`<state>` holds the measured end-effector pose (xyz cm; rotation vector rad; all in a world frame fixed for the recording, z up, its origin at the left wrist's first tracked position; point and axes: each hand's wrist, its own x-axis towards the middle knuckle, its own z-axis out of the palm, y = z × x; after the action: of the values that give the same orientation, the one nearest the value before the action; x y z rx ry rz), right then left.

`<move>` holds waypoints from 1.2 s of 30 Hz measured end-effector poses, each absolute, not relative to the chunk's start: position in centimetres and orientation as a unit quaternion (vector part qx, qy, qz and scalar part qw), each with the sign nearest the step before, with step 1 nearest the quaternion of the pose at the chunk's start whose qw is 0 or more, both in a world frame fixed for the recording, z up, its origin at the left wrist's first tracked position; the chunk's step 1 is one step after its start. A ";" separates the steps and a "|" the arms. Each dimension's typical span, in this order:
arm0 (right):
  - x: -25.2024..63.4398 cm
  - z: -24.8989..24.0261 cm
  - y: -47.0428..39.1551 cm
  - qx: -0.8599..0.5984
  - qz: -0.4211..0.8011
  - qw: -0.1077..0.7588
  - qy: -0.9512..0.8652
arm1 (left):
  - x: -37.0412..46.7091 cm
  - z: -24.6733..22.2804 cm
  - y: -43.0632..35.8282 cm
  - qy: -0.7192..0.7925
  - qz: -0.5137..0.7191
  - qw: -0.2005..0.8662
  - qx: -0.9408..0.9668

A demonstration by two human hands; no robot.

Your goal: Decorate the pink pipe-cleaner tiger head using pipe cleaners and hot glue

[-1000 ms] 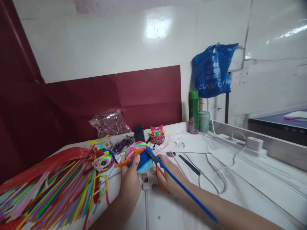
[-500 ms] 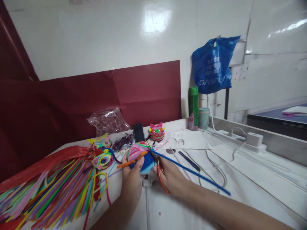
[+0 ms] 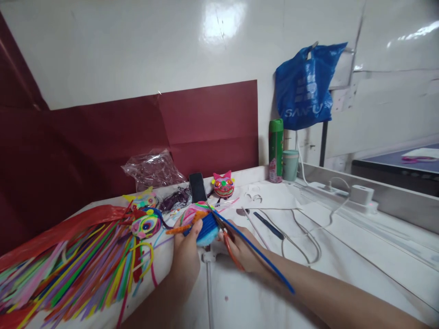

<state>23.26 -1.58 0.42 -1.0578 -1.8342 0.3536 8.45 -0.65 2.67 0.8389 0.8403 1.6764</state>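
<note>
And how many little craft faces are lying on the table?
3: a pink one beside the phone, a blue-eyed one by the coloured strips, and a yellow-eared one just behind that. The strips may hide more.

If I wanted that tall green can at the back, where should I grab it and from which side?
Around its middle, from the front left, I'd say: the green can stands upright and slim, with the cup close on its right and the blue bag hanging above.

Bare left hand (image 3: 187,249), bare right hand (image 3: 244,249), uncovered wrists (image 3: 262,264), slim bare forearms (image 3: 315,285)
</note>
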 end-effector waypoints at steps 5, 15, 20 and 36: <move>27.6 0.6 2.0 -0.538 0.124 0.419 -0.721 | 7.6 3.3 0.0 0.364 0.704 0.538 0.287; 34.3 -0.8 5.0 -0.624 0.021 0.132 -0.770 | 5.3 4.3 0.2 0.332 0.624 0.644 0.294; 34.2 -0.2 4.7 -0.599 0.000 0.101 -0.794 | 2.7 3.3 -1.9 0.327 0.626 0.607 0.363; 33.4 0.8 4.7 -0.667 -0.036 0.148 -0.729 | -0.5 1.3 -3.7 0.392 0.598 0.542 0.441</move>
<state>33.42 4.67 0.81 -1.9197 -2.0974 -0.1030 -0.51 -3.75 1.35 1.0482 0.9313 1.4207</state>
